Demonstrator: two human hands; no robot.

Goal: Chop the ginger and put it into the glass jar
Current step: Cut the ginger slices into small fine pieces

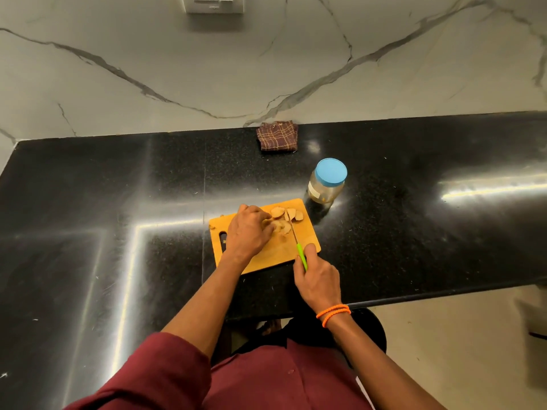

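Note:
A piece of ginger point(281, 225) lies on a wooden cutting board point(266, 255) with cut slices point(293, 213) beside it at the board's far right. My left hand point(248, 229) holds the ginger down with curled fingers. My right hand point(316, 276) grips the green handle of a small knife point(296, 238), whose blade runs across the ginger just right of my left fingers. The glass jar point(327, 182) stands behind the board's far right corner, with its blue lid on.
The board sits on a black polished countertop point(118, 217). A folded brown checked cloth point(277, 136) lies at the back against the marble wall. The counter's front edge point(444, 294) runs to the right of my right wrist, floor beyond it.

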